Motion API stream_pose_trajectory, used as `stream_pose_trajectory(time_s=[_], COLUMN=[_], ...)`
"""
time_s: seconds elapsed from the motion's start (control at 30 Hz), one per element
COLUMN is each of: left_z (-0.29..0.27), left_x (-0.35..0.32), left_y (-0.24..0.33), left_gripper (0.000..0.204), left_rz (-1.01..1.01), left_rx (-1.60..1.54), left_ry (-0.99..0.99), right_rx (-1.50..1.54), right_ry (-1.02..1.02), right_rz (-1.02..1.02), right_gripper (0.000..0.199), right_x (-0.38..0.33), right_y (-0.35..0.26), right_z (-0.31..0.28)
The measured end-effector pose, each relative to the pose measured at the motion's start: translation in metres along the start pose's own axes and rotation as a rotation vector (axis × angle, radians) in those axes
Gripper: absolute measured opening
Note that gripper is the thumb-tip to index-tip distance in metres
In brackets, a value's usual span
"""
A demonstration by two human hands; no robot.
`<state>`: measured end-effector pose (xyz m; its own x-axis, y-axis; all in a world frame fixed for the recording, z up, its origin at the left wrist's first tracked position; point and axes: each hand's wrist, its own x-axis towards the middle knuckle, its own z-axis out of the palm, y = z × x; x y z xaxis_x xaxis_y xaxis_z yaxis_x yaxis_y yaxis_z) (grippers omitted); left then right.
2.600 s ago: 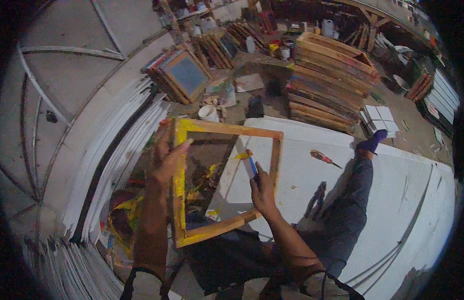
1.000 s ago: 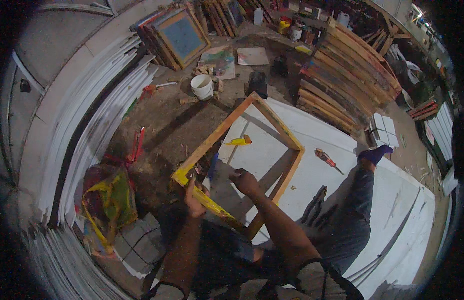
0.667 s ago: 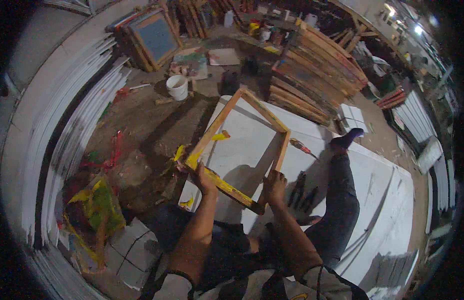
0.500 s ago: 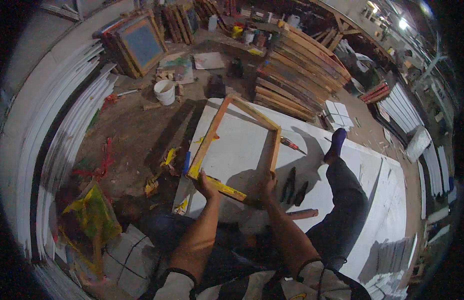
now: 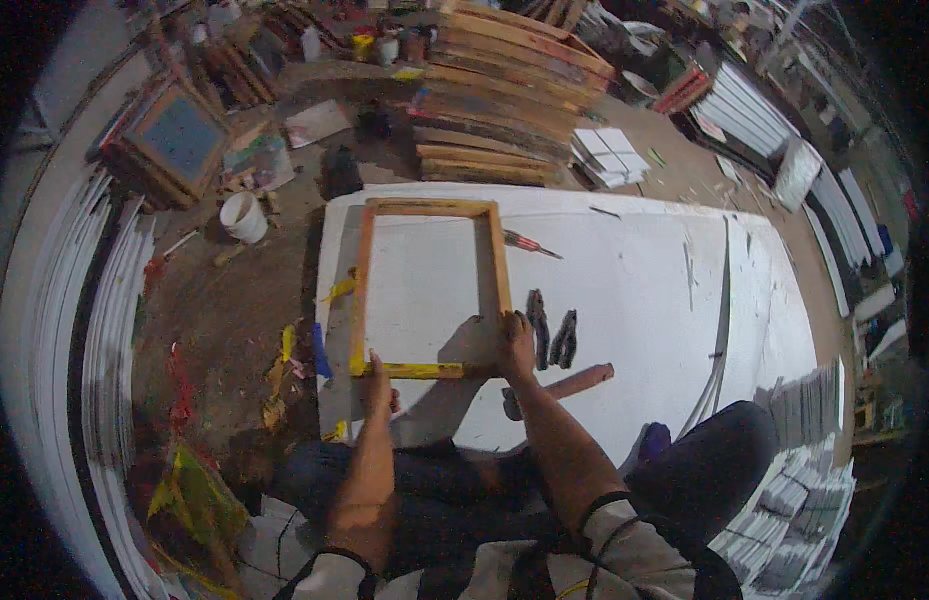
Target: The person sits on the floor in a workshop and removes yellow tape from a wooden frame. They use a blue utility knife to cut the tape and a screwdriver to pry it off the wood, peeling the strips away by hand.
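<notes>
A rectangular wooden frame with yellow paint on its near rail is held over a white board. My left hand grips its near left corner, thumb on top. At the near right corner, my right hand is closed around the side rail. Right of the frame lies a red-handled screwdriver. Two dark pliers rest beside my right hand. A hammer lies partly behind my right forearm, its brown handle pointing right.
A white bucket stands on the floor at left, near leaning framed screens. Stacked wooden frames rise beyond the board. Tied white bundles sit at far right. Yellow-stained cloth lies at lower left. My bent knee is at right.
The frame has turned nearly square to me and looks lower over the board, with both hands still on it. My right leg has folded in from its outstretched position. The view has shifted right.
</notes>
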<state>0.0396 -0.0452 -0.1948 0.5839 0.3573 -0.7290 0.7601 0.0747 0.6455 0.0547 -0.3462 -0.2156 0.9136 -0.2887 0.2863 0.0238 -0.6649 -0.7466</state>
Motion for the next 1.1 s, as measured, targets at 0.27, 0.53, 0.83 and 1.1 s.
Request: stream_pose_trajectory(time_s=[0.27, 0.53, 0.83, 1.1], left_z=[0.03, 0.084, 0.098, 0.118], left_x=[-0.025, -0.075, -0.063, -0.075], left_y=[0.013, 0.026, 0.008, -0.012], left_gripper=[0.066, 0.054, 0.057, 0.05], left_rz=[0.761, 1.136, 1.202, 1.109], left_rx=[0.742, 1.08, 0.976, 1.04], left_ry=[0.153, -0.189, -0.204, -0.287], right_rx=[-0.618, -0.673, -0.369, -0.583], right_ry=[0.005, 0.253, 0.385, 0.094], right_rz=[0.397, 0.788, 1.091, 0.813], right_gripper=[0.058, 0.061, 0.07, 0.051], right_x=[-0.028, -0.026, -0.074, 0.038], right_y=[0.01, -0.039, -0.006, 0.041], right_z=[-0.006, -0.072, -0.09, -0.144])
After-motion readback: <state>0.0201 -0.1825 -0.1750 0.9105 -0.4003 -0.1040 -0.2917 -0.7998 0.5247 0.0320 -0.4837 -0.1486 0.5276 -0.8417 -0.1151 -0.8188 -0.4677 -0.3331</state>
